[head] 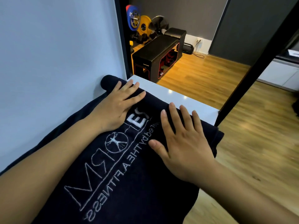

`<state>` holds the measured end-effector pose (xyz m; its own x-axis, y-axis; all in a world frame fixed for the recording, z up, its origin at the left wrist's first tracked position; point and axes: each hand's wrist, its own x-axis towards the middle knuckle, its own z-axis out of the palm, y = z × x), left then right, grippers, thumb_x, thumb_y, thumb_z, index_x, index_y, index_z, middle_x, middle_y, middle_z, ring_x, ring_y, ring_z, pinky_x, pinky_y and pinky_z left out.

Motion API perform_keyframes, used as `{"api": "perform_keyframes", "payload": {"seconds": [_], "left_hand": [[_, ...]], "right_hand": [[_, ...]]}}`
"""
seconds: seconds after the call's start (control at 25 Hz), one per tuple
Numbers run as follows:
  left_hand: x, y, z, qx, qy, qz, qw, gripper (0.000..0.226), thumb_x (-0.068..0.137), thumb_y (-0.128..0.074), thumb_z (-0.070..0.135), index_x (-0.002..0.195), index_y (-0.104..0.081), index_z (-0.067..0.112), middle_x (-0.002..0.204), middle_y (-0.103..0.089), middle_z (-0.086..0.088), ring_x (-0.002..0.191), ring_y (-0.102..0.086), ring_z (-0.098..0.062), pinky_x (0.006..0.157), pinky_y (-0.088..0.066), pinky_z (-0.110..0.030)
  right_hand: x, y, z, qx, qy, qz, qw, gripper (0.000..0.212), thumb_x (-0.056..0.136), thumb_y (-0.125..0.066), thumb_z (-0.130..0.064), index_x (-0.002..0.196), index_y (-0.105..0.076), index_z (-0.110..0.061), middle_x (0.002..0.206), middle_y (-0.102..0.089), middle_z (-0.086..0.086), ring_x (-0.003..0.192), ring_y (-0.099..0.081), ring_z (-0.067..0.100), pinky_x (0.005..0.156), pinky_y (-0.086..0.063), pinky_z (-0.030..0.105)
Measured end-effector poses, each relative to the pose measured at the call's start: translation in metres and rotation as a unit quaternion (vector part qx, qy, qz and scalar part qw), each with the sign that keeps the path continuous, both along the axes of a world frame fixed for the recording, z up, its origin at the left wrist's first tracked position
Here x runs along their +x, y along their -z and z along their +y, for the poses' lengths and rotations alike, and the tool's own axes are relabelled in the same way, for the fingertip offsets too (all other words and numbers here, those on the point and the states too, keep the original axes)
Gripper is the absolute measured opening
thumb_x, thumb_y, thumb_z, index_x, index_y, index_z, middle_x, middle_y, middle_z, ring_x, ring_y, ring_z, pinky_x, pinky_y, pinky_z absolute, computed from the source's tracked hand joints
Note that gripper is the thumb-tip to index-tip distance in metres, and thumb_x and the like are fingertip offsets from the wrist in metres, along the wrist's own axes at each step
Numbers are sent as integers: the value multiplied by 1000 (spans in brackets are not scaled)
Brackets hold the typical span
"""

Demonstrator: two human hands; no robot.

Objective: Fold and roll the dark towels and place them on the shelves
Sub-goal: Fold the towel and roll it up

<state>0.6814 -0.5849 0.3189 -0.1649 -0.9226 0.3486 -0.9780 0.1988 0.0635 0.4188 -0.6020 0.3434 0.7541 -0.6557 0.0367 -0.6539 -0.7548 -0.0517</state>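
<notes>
A dark navy towel (129,183) with white embroidered lettering lies spread on a white table (181,97). Its far end is rolled into a short thick roll (111,82) that reaches the pale wall. My left hand (118,105) lies flat with fingers spread on the roll's left part. Over the roll's right part my right hand (182,143) presses flat, fingers straight and reaching toward the table's far edge. The towel's right edge hangs over the table's side. No shelf is in view.
A pale blue wall (56,54) runs along the table's left. A black slanted post (252,70) stands at the table's right corner. Beyond are wood floor (210,75), a black padded bench (155,57) and coloured weight plates (139,21).
</notes>
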Motion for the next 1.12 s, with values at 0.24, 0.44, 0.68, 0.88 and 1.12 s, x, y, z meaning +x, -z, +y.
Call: {"api": "perform_keyframes", "payload": {"seconds": [0.24,0.44,0.68,0.88,1.12], "left_hand": [[-1,-3,47,-47,-63,-36,996,48,98,-37,31,145,-40,25,137,-54,-1,134,-43,-25,117,-22,-53],[1,-39,-1,-5,12,-166,986,43,95,-37,40,131,-54,23,98,-54,-8,89,-47,-29,83,-44,-46],[4,-30,-16,135,51,-79,986,49,94,-21,52,139,-28,33,122,-52,5,124,-44,-15,122,-3,-47],[-6,-26,-61,98,16,-129,987,52,94,-22,47,141,-35,29,112,-53,0,115,-50,-23,119,-11,-51],[-9,-14,-70,42,5,-46,998,46,94,-34,39,137,-44,25,126,-56,-3,130,-44,-27,120,-3,-55]], "right_hand": [[0,-11,32,-66,-43,-71,994,64,98,-32,-54,146,-43,-13,140,-56,13,131,-47,42,104,-40,51],[31,-45,-36,31,51,6,998,72,91,-41,-67,144,-32,-20,132,-45,6,122,-43,26,86,-46,40],[19,-19,-41,-15,0,63,998,72,93,-34,-68,145,-19,-20,114,-55,7,101,-57,27,63,-36,34],[21,-19,-83,-18,7,78,997,68,94,-34,-65,143,-21,-20,121,-53,10,110,-55,30,68,-40,37],[25,-12,-101,-84,-5,81,993,74,93,-21,-68,144,-24,-15,135,-50,13,123,-44,31,93,-43,40]]}}
